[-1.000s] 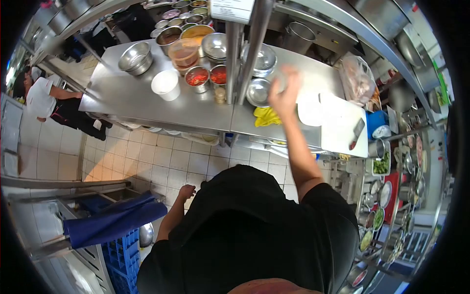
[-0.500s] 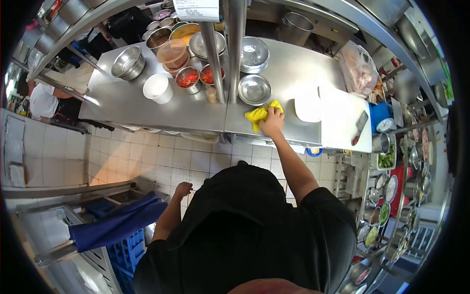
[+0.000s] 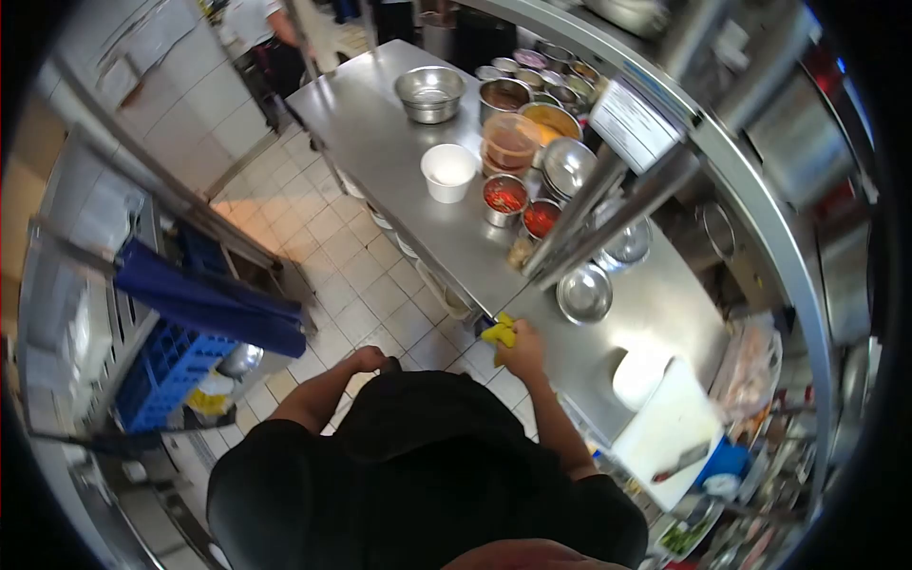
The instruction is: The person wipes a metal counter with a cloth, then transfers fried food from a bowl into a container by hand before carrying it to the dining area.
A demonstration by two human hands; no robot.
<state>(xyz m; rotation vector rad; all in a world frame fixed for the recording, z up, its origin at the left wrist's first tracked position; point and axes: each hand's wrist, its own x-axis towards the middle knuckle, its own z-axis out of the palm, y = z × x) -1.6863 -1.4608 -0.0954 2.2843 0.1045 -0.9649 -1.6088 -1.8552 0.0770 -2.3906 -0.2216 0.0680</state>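
Note:
A crumpled yellow cloth (image 3: 500, 332) is bunched in my right hand (image 3: 522, 350), which is closed on it at the front edge of the steel table (image 3: 380, 123). Nearest to that hand on the tabletop is a shallow round metal bowl (image 3: 583, 294). My left hand (image 3: 368, 359) hangs low in front of my body, over the tiled floor and away from the table. Its fingers are too small and turned away to make out.
A white tub (image 3: 448, 173), a metal bowl (image 3: 430, 93) and red-filled containers (image 3: 504, 196) stand along the table. Steel posts (image 3: 617, 214) rise from it. To the right lie a white cutting board (image 3: 670, 427) and a knife (image 3: 680, 461). Blue crates (image 3: 171, 375) stand at left.
My view has turned towards the left. My right hand has drawn the yellow cloth from the tabletop back to the front edge. My left hand has come closer to my body.

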